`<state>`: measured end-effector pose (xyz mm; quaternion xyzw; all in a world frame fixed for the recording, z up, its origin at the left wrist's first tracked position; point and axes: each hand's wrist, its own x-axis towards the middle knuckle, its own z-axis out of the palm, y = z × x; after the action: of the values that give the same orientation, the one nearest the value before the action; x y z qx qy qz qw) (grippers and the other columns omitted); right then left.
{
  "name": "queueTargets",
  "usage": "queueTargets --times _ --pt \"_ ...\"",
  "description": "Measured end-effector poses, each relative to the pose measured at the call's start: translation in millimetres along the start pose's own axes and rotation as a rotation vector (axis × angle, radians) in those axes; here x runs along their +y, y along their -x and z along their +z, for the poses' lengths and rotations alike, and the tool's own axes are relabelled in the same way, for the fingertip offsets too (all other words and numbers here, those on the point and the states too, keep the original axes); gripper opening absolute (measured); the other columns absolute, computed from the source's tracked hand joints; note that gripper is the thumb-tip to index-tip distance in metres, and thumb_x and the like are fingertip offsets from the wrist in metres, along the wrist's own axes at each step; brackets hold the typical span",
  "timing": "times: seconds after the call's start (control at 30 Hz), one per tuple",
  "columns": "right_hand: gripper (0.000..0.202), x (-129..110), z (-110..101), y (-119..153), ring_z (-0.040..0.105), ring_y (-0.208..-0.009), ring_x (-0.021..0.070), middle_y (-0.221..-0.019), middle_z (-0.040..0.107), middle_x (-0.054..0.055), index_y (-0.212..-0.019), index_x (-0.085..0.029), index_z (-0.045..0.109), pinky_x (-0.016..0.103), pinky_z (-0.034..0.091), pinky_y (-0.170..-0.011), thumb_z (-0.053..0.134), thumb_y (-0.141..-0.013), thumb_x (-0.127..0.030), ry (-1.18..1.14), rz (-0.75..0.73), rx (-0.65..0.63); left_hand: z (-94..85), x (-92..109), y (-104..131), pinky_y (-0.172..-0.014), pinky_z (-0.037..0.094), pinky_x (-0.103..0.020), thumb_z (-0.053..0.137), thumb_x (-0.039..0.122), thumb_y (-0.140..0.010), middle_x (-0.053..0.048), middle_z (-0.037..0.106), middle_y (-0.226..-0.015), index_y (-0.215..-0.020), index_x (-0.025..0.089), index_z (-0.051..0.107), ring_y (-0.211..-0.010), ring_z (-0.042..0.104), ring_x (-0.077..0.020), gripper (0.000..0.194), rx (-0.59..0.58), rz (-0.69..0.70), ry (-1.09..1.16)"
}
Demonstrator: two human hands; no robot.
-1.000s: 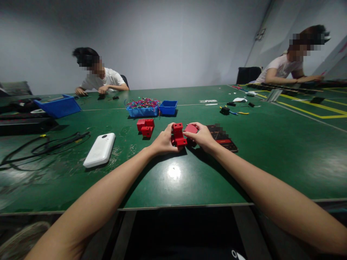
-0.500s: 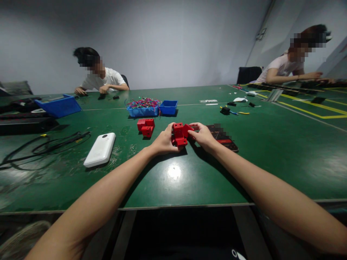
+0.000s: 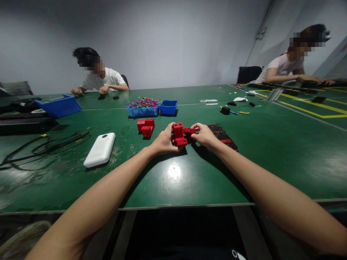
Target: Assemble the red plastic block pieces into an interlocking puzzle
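My left hand (image 3: pixel 163 141) is closed around a red block assembly (image 3: pixel 179 134) with small round holes, held just over the green table (image 3: pixel 173 187). A smaller red piece (image 3: pixel 189 131) is pinched in the fingers of my right hand (image 3: pixel 203 135), close against the right side of the assembly; whether the two are joined I cannot tell. More red blocks (image 3: pixel 146 127) stand together on the table, left of my left hand. Behind my right hand lies a dark flat item (image 3: pixel 223 136) with a red stripe.
A white power bank (image 3: pixel 100 150) and black cables (image 3: pixel 62 141) lie at left. Beyond the red blocks are a blue tray of coloured wires (image 3: pixel 143 108) and a small blue bin (image 3: pixel 168 107). Two people sit across the table.
The smaller red piece in my right hand has turned and now shows a holed side. My right hand shifted slightly; my left hand stays in place.
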<state>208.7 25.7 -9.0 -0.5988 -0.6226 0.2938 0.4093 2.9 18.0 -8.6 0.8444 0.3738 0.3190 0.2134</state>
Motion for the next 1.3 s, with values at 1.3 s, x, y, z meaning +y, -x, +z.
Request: queueTargets --times 1.3 --pt "0.033 -9 9 7 0.062 -0.064 0.0114 -0.068 0.064 -0.005 -0.077 -0.019 0.049 0.025 0.052 -0.065 0.066 -0.056 0.000 -0.603 0.164 -0.110 0.5 -3 0 -0.095 0.050 -0.041 0.078 0.037 -0.061 -0.013 0.057 -0.126 -0.134 0.019 0.031 -0.109 0.063 -0.0270 0.088 -0.011 0.022 0.043"
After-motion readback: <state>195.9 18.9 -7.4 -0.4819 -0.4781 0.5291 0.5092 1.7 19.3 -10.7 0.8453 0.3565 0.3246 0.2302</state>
